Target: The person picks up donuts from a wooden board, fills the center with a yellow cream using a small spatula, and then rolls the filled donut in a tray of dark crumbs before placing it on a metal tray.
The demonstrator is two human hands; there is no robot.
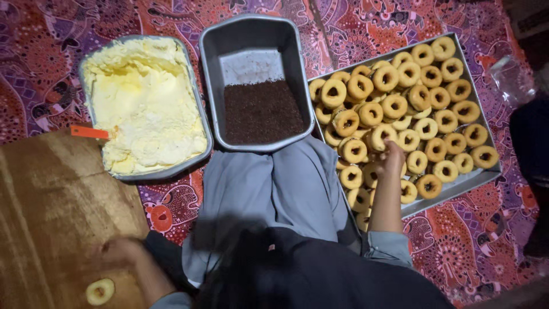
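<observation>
While my right hand point(392, 154) closes its grip on one golden ring-shaped doughnut point(382, 135) in the flat metal tray point(457, 186), I'd lift straight up, sparing neighbours; my left hand point(123, 252) is blurred, grip unclear.

right hand point(392, 153) reaching forward, left hand point(123, 252) low, blurred

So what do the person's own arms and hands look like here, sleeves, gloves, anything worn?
Both hands are bare: no gloves, and no rings or watch that I can make out. The right hand shows a bare forearm with a grey-blue sleeve pushed up and bunched near the elbow. The left hand is blurred and dim; a similar grey-blue sleeve edge shows at the frame's bottom.
</observation>
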